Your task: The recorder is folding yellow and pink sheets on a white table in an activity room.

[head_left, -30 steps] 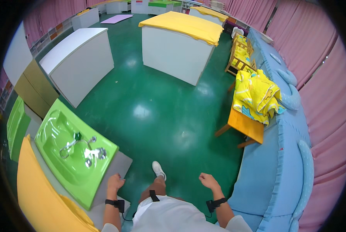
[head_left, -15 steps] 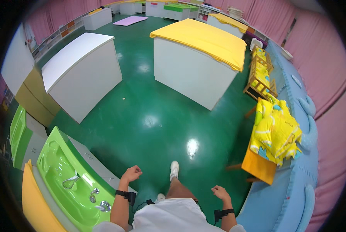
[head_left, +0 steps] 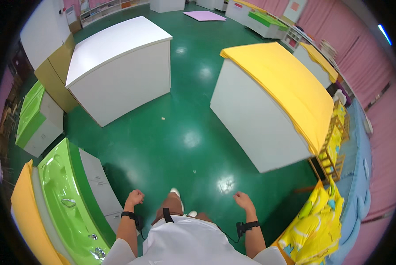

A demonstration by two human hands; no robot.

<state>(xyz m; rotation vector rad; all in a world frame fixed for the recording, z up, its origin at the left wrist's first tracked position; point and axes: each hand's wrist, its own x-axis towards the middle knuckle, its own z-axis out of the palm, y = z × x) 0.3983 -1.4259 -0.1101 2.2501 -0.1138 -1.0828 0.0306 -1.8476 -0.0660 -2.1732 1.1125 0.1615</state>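
My left hand (head_left: 136, 197) hangs loosely curled over the floor, with nothing showing in it. Closest to it is a green-topped unit with a moulded tub (head_left: 59, 190), metal taps and white cabinet doors (head_left: 94, 170). On the other side, my right hand (head_left: 242, 200) is also curled, seemingly holding nothing, and is apart from everything around it. Right of that arm, a yellow patterned quilt (head_left: 315, 216) lies heaped on a wooden piece of furniture. Both wrists wear black straps with small boxes.
Ahead stand a white-topped counter (head_left: 118, 84) and a white unit under a yellow cover (head_left: 286, 84). Small wooden beds (head_left: 335, 150) line the right side beside blue padding (head_left: 361, 176). A pink mat (head_left: 204, 16) lies far off on the green floor (head_left: 180, 119).
My view has swung left and forward, so the counters appear farther right and nearer. My left foot is now in front instead of the right. Both hands still hold nothing visible.
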